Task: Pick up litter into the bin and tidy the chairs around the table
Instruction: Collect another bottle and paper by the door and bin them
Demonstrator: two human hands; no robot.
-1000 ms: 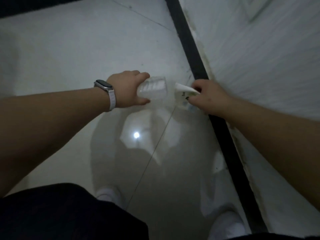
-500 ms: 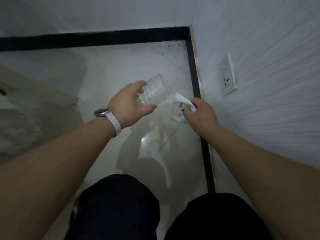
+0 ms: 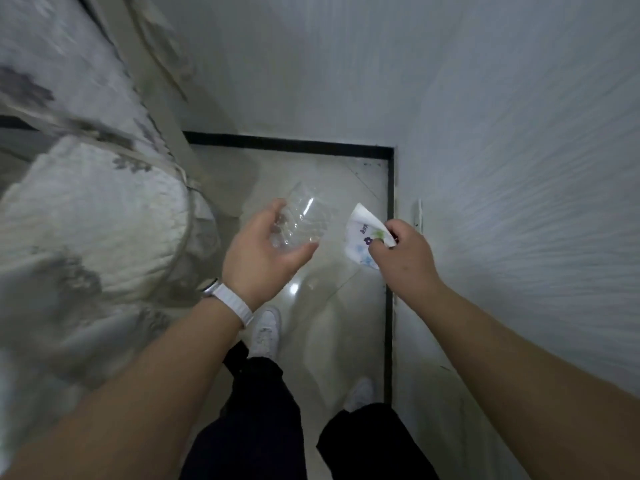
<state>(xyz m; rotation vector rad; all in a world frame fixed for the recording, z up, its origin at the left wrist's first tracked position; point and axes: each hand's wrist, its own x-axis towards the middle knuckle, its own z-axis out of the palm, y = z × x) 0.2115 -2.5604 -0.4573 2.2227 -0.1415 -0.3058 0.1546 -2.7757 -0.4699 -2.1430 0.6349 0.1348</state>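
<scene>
My left hand (image 3: 263,252), with a white watch band on the wrist, grips a clear crumpled plastic bottle (image 3: 306,216) held above the pale tiled floor. My right hand (image 3: 403,258) pinches a white wrapper (image 3: 362,237) printed with small blue, purple and green marks. Both hands are in the middle of the view, close together, near a room corner. No bin or chair is in view.
A white wall (image 3: 519,168) runs along the right with a socket plate (image 3: 419,213) near my right hand. A black skirting strip (image 3: 389,202) borders the floor. A grey patterned curtain (image 3: 86,202) bulges on the left. My white shoes (image 3: 265,332) stand below.
I have risen from a crouch; both hands lifted off the floor with the bottle and wrapper. The view tilted up, bringing the corner, the curtain and my feet into sight.
</scene>
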